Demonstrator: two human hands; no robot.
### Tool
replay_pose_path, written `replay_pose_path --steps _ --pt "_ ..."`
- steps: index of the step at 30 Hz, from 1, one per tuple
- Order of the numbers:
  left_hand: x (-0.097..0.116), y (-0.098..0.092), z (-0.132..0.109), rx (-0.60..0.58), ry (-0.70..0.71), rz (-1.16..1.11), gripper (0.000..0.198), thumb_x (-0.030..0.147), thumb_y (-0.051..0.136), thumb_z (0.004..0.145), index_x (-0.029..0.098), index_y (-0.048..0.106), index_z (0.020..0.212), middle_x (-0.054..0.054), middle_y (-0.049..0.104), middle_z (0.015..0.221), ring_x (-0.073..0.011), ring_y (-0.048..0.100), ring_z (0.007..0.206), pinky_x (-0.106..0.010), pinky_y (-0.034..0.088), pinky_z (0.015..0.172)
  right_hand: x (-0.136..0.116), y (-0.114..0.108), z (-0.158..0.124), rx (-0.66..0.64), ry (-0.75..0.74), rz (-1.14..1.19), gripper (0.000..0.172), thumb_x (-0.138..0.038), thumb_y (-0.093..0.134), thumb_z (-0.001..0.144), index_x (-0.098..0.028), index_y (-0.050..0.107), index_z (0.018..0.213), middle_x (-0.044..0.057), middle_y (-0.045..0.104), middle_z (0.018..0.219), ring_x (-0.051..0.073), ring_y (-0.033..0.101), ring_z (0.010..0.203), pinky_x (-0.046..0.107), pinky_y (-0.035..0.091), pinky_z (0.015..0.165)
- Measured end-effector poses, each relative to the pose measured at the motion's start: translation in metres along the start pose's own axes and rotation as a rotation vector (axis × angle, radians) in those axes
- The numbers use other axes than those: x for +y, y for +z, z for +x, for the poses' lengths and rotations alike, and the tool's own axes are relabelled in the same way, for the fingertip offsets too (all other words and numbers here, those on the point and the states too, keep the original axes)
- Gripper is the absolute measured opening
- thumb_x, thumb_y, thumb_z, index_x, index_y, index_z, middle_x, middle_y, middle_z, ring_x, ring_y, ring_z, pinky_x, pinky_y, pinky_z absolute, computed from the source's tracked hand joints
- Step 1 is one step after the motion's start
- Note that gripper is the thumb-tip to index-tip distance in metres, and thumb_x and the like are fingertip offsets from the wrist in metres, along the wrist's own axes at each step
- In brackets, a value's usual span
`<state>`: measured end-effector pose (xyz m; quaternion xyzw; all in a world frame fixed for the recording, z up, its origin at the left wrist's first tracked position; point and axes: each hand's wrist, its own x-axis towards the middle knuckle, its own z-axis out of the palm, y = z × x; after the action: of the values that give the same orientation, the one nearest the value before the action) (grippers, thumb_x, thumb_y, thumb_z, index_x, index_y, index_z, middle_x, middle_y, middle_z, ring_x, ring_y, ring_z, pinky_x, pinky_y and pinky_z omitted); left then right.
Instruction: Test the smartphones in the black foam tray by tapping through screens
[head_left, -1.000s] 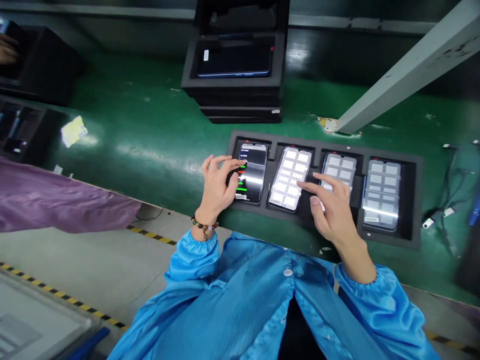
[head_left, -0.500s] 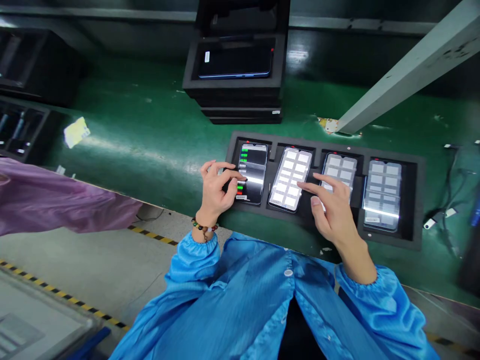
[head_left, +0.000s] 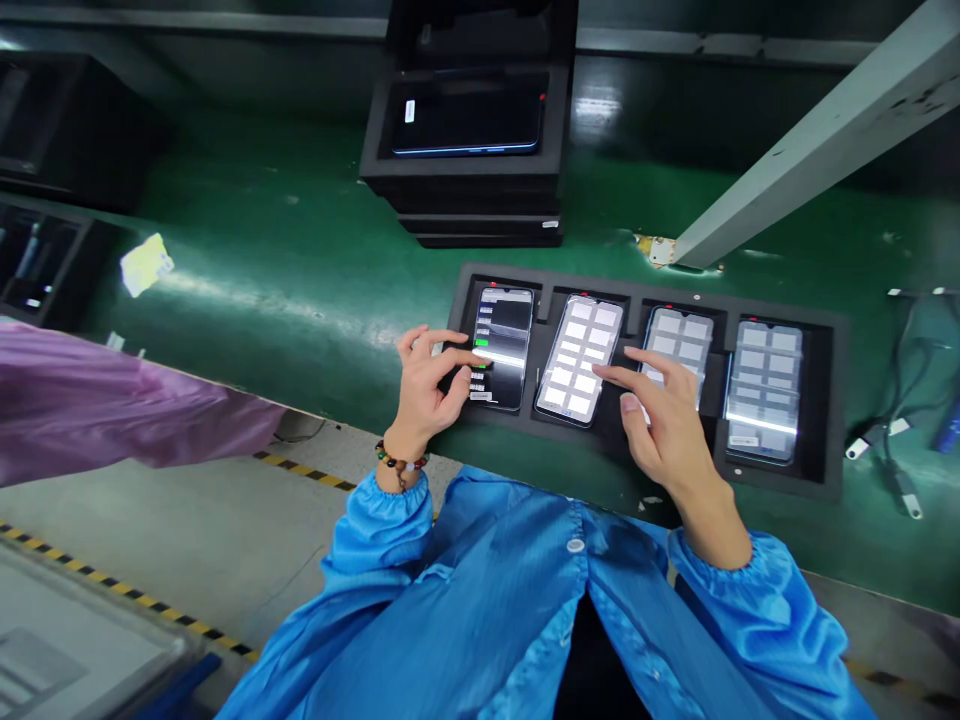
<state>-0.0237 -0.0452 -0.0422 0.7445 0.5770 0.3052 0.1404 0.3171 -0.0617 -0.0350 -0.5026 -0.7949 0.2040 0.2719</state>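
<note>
Several lit smartphones lie face up in the slots of a black foam tray [head_left: 821,400]. My left hand [head_left: 433,385] is open, its index finger over the leftmost phone [head_left: 512,330], which shows a dark list with green marks. Over the second phone [head_left: 566,385], whose white screen carries a grid of blocks, my right hand [head_left: 664,420] reaches its index finger to the right edge. That hand is also open and partly covers the third phone [head_left: 681,330]. The rightmost phone [head_left: 765,385] shows a similar grid. Whether the fingertips press the glass I cannot tell.
Behind the tray stands a stack of black foam trays [head_left: 465,190] with a dark phone [head_left: 469,120] on top. A grey metal post [head_left: 787,150] rises at right, near cables [head_left: 896,400]. At left are more black trays [head_left: 56,260], yellow paper [head_left: 147,265] and another person's pink sleeve [head_left: 135,405].
The list on the leftmost phone has scrolled, so its green marks sit elsewhere and the red one is gone. My left hand has shifted slightly; my right hand is nearly still.
</note>
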Motion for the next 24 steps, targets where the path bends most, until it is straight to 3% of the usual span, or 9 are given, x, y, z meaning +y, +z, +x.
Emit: replay_pose_path --steps 2,6,10,16,22,24 --pt "-0.0009 -0.0008 -0.0006 -0.012 -0.003 0.000 0.032 0.038 0.049 0.105 0.031 0.080 0.111 -0.003 0.083 0.113 -0.0273 0.070 0.128 -0.059 0.028 0.129 0.0001 0.0000 -0.0001 -0.005 -0.005 -0.001 0.039 -0.029 0.041 0.112 -0.026 0.068 0.141 0.012 0.075 0.134 0.034 0.057 0.148 0.058 0.042 0.118" --pt "-0.0016 -0.0018 -0.0018 -0.013 0.011 -0.011 0.036 0.040 0.048 0.105 0.030 0.079 0.091 -0.003 0.082 0.099 -0.0273 0.073 0.117 -0.059 0.032 0.125 0.0002 -0.0002 0.0004 0.004 -0.011 0.000 0.039 -0.028 0.042 0.112 -0.026 0.069 0.140 0.012 0.076 0.132 0.034 0.057 0.148 0.058 0.043 0.117" --pt "-0.0013 -0.0008 -0.0020 -0.012 0.011 0.009 0.031 0.039 0.051 0.104 0.029 0.079 0.114 -0.003 0.083 0.114 -0.0281 0.070 0.127 -0.058 0.030 0.127 0.0003 0.0000 0.0006 0.023 -0.028 0.006 0.038 -0.027 0.043 0.112 -0.024 0.069 0.139 0.012 0.076 0.131 0.034 0.057 0.148 0.057 0.044 0.117" --pt "-0.0066 0.0004 -0.0053 0.028 0.075 -0.040 0.030 0.035 0.053 0.104 0.030 0.079 0.089 -0.001 0.081 0.093 -0.0264 0.074 0.115 -0.058 0.033 0.122 0.0020 0.0011 -0.0003 0.017 -0.033 0.018 0.038 -0.025 0.044 0.111 -0.027 0.068 0.140 0.010 0.077 0.129 0.035 0.057 0.148 0.058 0.043 0.117" --pt "-0.0057 -0.0001 -0.0036 0.024 0.025 -0.024 0.032 0.037 0.051 0.104 0.030 0.081 0.107 -0.004 0.083 0.107 -0.0281 0.071 0.120 -0.058 0.035 0.120 0.0012 0.0006 0.0002 0.006 -0.024 0.023 0.037 -0.024 0.044 0.111 -0.026 0.068 0.140 0.011 0.076 0.129 0.035 0.056 0.149 0.058 0.042 0.117" --pt "-0.0053 0.0001 -0.0030 0.009 0.032 -0.021 0.031 0.036 0.051 0.104 0.030 0.081 0.102 -0.002 0.084 0.101 -0.0278 0.072 0.118 -0.059 0.034 0.121 0.0010 0.0003 0.0006 0.008 -0.035 0.024 0.037 -0.024 0.044 0.111 -0.026 0.067 0.140 0.010 0.077 0.128 0.035 0.056 0.148 0.058 0.042 0.117"
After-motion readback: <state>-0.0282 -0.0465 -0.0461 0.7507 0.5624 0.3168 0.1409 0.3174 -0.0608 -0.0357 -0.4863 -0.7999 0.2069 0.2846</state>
